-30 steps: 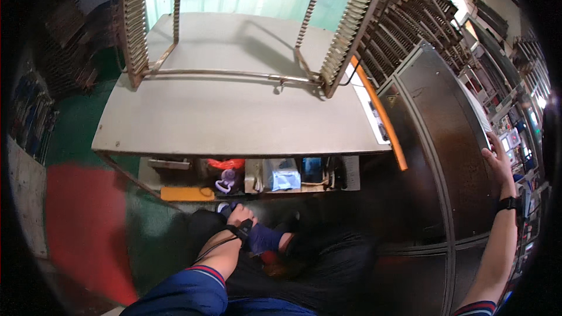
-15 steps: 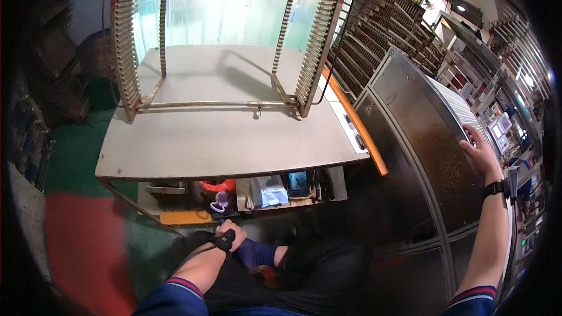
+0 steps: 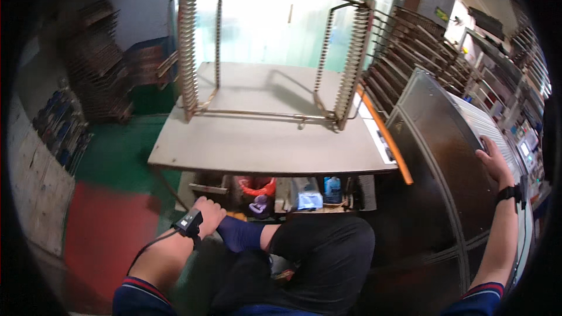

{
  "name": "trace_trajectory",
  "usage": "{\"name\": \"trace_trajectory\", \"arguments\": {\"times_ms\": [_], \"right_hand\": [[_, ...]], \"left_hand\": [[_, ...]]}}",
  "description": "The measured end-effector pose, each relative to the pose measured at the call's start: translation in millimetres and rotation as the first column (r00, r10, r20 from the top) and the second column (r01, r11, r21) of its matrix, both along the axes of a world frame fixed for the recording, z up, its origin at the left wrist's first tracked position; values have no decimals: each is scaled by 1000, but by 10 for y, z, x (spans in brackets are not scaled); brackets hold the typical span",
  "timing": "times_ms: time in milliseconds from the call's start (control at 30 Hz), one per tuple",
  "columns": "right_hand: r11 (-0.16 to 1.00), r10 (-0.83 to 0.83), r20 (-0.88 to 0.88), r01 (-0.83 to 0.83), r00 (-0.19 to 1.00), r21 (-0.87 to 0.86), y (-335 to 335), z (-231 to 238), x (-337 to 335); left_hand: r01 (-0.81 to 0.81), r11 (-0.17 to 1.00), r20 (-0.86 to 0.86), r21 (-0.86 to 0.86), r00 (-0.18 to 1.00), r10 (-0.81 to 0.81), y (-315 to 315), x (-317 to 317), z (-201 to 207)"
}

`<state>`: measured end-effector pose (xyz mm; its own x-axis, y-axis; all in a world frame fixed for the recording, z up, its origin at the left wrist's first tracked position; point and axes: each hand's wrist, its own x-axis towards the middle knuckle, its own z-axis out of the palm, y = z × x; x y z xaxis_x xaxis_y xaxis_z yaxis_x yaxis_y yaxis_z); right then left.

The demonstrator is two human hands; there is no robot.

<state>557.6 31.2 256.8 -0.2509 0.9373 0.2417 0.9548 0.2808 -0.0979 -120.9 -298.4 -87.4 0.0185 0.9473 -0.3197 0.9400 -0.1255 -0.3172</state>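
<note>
My left hand is low in front of me, fingers curled round the toe end of my raised foot in a blue sock. A small dark device is strapped to that wrist. On the far right, my right hand rests on the top edge of a dark metal cabinet, thumb apart from the fingers and nothing held. Some of its fingertips are hard to make out. Ahead, a metal rack frame with toothed, slotted sides stands upright on a pale table. Neither hand touches it.
Under the table, a shelf holds a red-lined bin, a purple item and several small boxes. An orange strip runs along the table's right edge. Stacked racks stand behind the cabinet; more racks are at the left.
The view has swung left, so the table and rack sit further right and the rack's top bar shows. My left hand has shifted slightly along the foot; my right hand stays on the cabinet.
</note>
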Motion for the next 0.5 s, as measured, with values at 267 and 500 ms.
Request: {"name": "trace_trajectory", "arguments": {"times_ms": [267,500], "right_hand": [[988,64,23,-66,998,140,257,-154,254],[875,255,64,-258,965,408,-323,-244,-319]], "left_hand": [[4,999,-62,47,998,-1,-94,-71,-343],[-5,991,3,134,1000,5,355,56,-760]]}}
